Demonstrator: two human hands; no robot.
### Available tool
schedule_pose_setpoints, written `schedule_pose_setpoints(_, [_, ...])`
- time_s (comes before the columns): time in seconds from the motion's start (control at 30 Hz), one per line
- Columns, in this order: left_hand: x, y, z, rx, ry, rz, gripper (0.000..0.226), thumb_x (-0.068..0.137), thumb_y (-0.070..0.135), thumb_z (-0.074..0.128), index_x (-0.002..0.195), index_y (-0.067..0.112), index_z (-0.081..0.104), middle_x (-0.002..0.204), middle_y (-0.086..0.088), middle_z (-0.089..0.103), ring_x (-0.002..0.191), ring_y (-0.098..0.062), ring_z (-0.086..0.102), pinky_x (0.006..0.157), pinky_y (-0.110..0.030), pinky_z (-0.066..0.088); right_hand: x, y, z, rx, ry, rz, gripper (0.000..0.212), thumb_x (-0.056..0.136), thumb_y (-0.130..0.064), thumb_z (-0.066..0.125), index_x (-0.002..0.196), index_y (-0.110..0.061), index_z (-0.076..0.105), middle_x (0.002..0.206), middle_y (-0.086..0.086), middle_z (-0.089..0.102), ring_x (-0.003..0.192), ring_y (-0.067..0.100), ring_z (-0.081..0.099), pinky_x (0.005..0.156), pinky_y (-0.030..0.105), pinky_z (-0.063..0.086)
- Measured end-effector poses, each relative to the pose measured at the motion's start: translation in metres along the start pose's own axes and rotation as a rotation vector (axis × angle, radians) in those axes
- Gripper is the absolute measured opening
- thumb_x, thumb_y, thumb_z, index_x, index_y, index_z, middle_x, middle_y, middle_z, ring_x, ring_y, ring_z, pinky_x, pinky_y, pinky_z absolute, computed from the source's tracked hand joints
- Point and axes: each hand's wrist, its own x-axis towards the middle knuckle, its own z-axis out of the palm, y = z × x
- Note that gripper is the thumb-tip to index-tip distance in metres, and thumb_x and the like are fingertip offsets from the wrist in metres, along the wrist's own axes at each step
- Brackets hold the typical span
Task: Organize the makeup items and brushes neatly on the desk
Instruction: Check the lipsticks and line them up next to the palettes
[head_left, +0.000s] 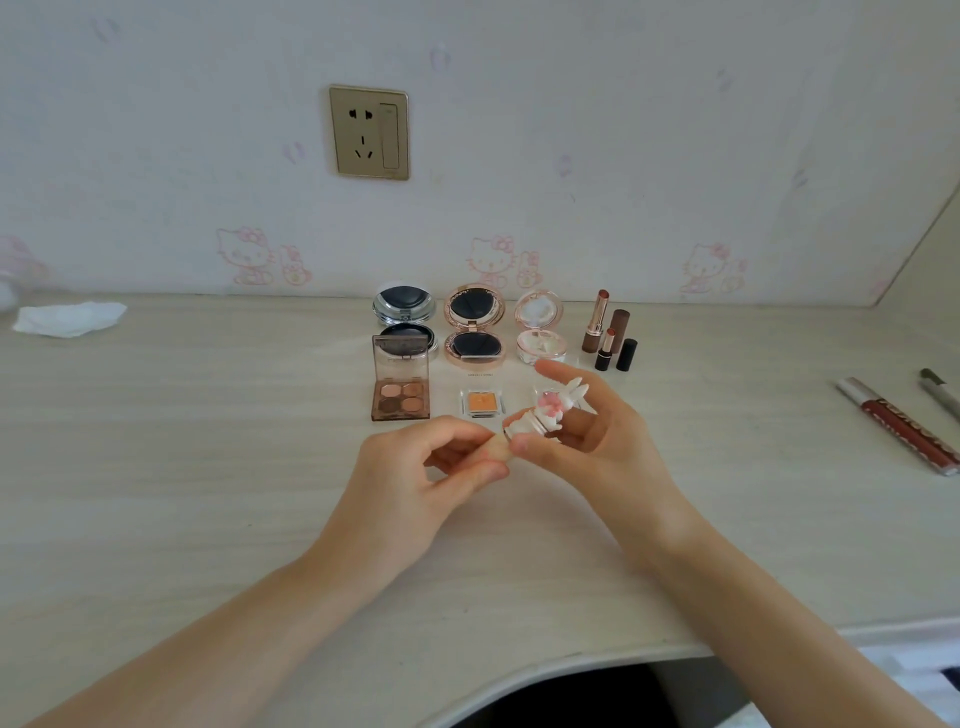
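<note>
Below rose-gold compact (474, 329), tiny unreadable lettering (485, 374)

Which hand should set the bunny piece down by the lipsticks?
Right, probably. The right hand already holds the bunny piece and is nearer the lipsticks; the left hand pinches only its lower end.

This is a home bedroom or dressing corner, set up as a vanity spot. The pale wallpaper printed with pink cartoon cats (244, 255) behind the light wood-grain laminate surface (208, 467), with its gold-coloured wall socket and switch plate (369, 133) at 12 o'clock, points to a private room rather than a shop or office. Personal cosmetics stand in rows at the middle: an open round rose-gold mirror compact (474, 326), a brown four-pan eyeshadow palette (400, 384) and uncapped brown and black lipsticks (609, 332), while a crumpled white tissue (67, 318) lies at 10 o'clock.
</note>
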Motion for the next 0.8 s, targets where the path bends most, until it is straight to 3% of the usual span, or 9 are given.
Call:
schedule_pose_setpoints(0.1, [-0.0003, -0.0005, -0.0012, -0.004, 0.003, -0.007, 0.013, 0.075, 0.023, 0.079, 0.087, 0.026, 0.074, 0.08, 0.015, 0.071, 0.074, -0.008, 0.066, 0.072, -0.018, 0.051, -0.0002, -0.0007, -0.001, 0.083, -0.054, 0.005, 0.065, 0.075, 0.0, 0.074, 0.13, -0.022, 0.049, 0.096, 0.005, 0.075, 0.094, 0.022, 0.07, 0.084, 0.029, 0.056])
schedule_pose_setpoints(0.2, [-0.0012, 0.0005, -0.002, 0.042, -0.005, 0.024, 0.014, 0.074, 0.026, 0.079, 0.087, 0.029, 0.073, 0.079, 0.017, 0.071, 0.075, -0.008, 0.066, 0.071, -0.015, 0.049, -0.0019, -0.0026, 0.0001, -0.016, -0.075, -0.02, 0.047, 0.07, -0.019, 0.078, 0.114, -0.019, 0.063, 0.096, -0.005, 0.073, 0.093, 0.013, 0.068, 0.081, 0.026, 0.054])
schedule_pose_setpoints(0.3, [-0.0013, 0.0004, -0.0017, 0.096, -0.01, 0.067, 0.015, 0.076, 0.027, 0.078, 0.089, 0.028, 0.073, 0.081, 0.019, 0.069, 0.077, -0.007, 0.065, 0.071, -0.011, 0.045, -0.0018, 0.0, -0.0003, -0.073, -0.025, -0.03, 0.031, 0.072, -0.009, 0.08, 0.1, -0.016, 0.067, 0.088, -0.005, 0.073, 0.085, 0.01, 0.068, 0.075, 0.023, 0.053])
schedule_pose_setpoints(0.43, [-0.0006, -0.001, -0.0014, 0.107, 0.002, 0.072, 0.013, 0.078, 0.025, 0.076, 0.09, 0.028, 0.072, 0.083, 0.019, 0.069, 0.08, -0.006, 0.065, 0.073, -0.011, 0.045, 0.0, 0.0008, -0.0023, 0.021, -0.04, -0.034, 0.044, 0.074, 0.004, 0.075, 0.11, -0.016, 0.061, 0.092, 0.003, 0.074, 0.086, 0.015, 0.071, 0.075, 0.021, 0.054])
schedule_pose_setpoints(0.53, [-0.0008, -0.0018, -0.0012, 0.113, 0.015, 0.064, 0.015, 0.078, 0.027, 0.076, 0.093, 0.028, 0.072, 0.084, 0.02, 0.069, 0.079, -0.005, 0.065, 0.072, -0.011, 0.046, 0.0, 0.0003, -0.0033, 0.015, -0.057, -0.027, 0.036, 0.073, -0.008, 0.078, 0.107, -0.016, 0.065, 0.098, -0.001, 0.074, 0.093, 0.014, 0.069, 0.079, 0.024, 0.055])
schedule_pose_setpoints(0.67, [-0.0012, -0.0012, -0.0011, 0.11, 0.008, 0.062, 0.015, 0.078, 0.028, 0.075, 0.093, 0.029, 0.071, 0.085, 0.021, 0.069, 0.08, -0.004, 0.065, 0.072, -0.007, 0.043, 0.0006, 0.0019, -0.0035, -0.018, -0.011, -0.008, 0.016, 0.076, -0.008, 0.077, 0.088, -0.016, 0.071, 0.082, -0.002, 0.072, 0.078, 0.009, 0.067, 0.074, 0.025, 0.056])
schedule_pose_setpoints(0.8, [-0.0006, -0.001, -0.0017, 0.101, 0.012, 0.05, 0.015, 0.079, 0.026, 0.076, 0.093, 0.025, 0.073, 0.084, 0.018, 0.07, 0.081, -0.006, 0.065, 0.073, -0.01, 0.045, 0.0004, 0.0009, -0.0049, 0.105, -0.048, -0.013, 0.033, 0.078, 0.004, 0.072, 0.106, -0.012, 0.064, 0.094, 0.006, 0.074, 0.087, 0.016, 0.07, 0.075, 0.02, 0.053])
